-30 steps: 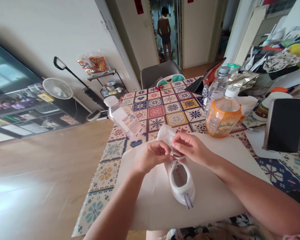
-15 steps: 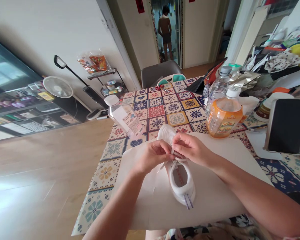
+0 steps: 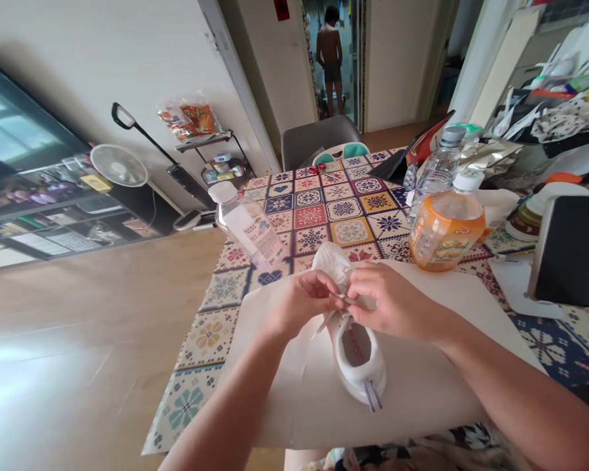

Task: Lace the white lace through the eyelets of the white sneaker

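A white shoe (image 3: 360, 373) lies on a white sheet (image 3: 422, 405), its heel with a striped pull tab toward me and its toe pointing away. Above its tongue, my left hand (image 3: 307, 301) pinches the white shoelace (image 3: 342, 298) between thumb and fingertips. My right hand (image 3: 385, 297) is closed on the same lace from the other side, thumb against fingers. The fingertips of both hands nearly meet over the shoe. A loose lace end hangs at the shoe's left side. My hands hide part of the lacing.
A clear bottle (image 3: 248, 226) stands beyond my left hand, an orange-labelled bottle (image 3: 446, 226) beyond my right. A phone (image 3: 569, 252) stands upright at the right. Red-handled scissors (image 3: 319, 169) lie on the patterned tablecloth (image 3: 310, 216). A person (image 3: 330, 55) stands in the far doorway.
My right hand has turned and lowered, its fingers now closed on the lace close to my left fingertips. My left hand stays about the same. The view has shifted slightly.
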`<state>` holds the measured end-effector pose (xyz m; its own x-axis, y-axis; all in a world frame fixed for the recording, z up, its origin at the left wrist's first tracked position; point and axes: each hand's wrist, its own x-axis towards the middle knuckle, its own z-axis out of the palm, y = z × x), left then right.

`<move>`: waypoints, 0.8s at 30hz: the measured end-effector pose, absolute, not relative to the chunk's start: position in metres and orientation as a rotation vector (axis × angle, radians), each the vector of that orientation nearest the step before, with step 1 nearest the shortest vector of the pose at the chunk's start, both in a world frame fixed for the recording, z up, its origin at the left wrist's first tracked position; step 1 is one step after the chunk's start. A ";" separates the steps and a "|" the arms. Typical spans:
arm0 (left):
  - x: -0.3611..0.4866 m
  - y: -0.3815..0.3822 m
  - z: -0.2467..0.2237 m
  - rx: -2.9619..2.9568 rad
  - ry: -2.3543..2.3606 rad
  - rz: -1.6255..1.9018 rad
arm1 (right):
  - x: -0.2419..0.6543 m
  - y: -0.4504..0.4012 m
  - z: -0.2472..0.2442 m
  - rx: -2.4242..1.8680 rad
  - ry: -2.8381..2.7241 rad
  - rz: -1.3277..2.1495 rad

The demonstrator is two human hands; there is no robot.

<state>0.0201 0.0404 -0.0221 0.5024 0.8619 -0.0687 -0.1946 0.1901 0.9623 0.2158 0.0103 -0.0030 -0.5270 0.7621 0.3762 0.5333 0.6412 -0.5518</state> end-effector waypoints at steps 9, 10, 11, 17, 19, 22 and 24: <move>0.013 0.042 -0.019 1.297 0.786 0.740 | 0.224 0.018 -0.004 -0.927 -1.877 1.588; 0.012 0.042 -0.019 1.308 0.806 0.725 | 0.224 0.017 -0.003 -0.944 -1.916 1.513; 0.011 0.042 -0.020 1.311 0.817 0.705 | 0.223 0.017 -0.003 -0.963 -1.965 1.390; 0.011 0.043 -0.020 1.145 0.808 0.611 | 0.221 0.012 0.000 -0.718 -2.264 0.434; 0.012 0.042 -0.019 1.098 0.823 0.610 | 0.223 0.012 -0.001 -0.613 -2.365 0.161; 0.012 0.042 -0.018 1.060 0.836 0.612 | 0.224 0.011 -0.005 -0.573 -2.399 -0.084; 0.013 0.042 -0.019 1.059 0.825 0.601 | 0.223 0.010 -0.007 -0.553 -2.393 -0.117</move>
<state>0.0125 0.0417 -0.0188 0.5666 0.7700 -0.2934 -0.0430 0.3832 0.9227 0.2226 0.0097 -0.0071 -0.6862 0.3584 0.6330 0.4184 0.9063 -0.0595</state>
